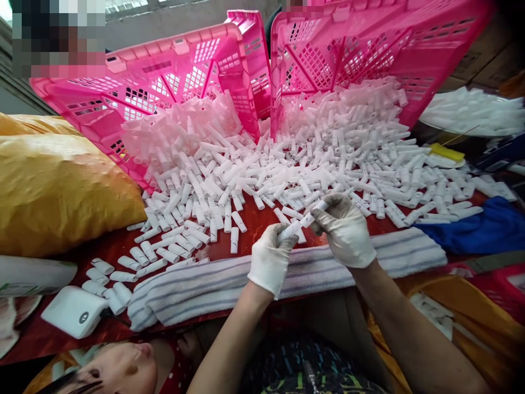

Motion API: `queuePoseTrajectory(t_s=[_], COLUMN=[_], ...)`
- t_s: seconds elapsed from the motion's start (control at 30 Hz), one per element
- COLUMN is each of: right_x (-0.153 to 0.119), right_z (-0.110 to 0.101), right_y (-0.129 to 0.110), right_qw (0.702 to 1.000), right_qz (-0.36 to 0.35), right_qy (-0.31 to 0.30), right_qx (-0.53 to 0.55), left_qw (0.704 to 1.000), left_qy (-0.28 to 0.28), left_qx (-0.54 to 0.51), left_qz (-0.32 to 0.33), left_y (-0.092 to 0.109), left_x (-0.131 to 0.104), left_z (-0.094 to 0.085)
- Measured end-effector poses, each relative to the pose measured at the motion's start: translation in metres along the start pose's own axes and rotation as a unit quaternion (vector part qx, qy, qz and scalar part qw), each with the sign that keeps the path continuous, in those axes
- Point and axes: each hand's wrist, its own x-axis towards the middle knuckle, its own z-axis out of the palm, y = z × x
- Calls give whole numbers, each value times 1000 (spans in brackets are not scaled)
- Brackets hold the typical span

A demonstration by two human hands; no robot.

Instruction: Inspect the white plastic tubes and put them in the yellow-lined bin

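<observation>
Our left hand (270,262) and right hand (348,235), both in white gloves, are closed around a pair of short white tubes (289,232), one pinched in each, end to end over the bench (255,223); we can't tell if they're actually joined. Just beyond our fingertips there's a huge loose heap (266,172) of the same stuff, spilling from two big pink baskets (176,44) tipped our way, and a striped towel (197,290) runs along by our wrists. Going by looks, we'd guess they're super light, thin plastic, fairly stiff, a bit slick through gloves, maybe dentable if squeezed hard. Best hold is probably thumb and fingertips around the barrel, clear of the open ends. Writing-wise, the tubes carry little dark marks, way too small for us to read. Off left of our hands, a white box (69,314) has a round dark badge, and the white cylinder (36,273) past it has green print, neither legible.
</observation>
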Motion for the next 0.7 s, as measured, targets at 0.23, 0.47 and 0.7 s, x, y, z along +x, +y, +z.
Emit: queuePoseTrajectory(t_s=[0.23, 0.47, 0.7], right_x=[-18, -16, -8], right_z=[7, 11, -1], right_y=[1, -3, 8], right_qw=[997, 989, 986], right_qz=[-64, 64, 9], right_qy=[17, -99, -131], right_qx=[-30, -86, -102], left_qw=[997, 998, 983], left_qy=[-1, 58, -43], left_qx=[-54, -28, -138], left_qz=[-52, -18, -115], left_y=[4, -10, -1], left_x=[-7, -8, -6], left_z=[6, 6, -8])
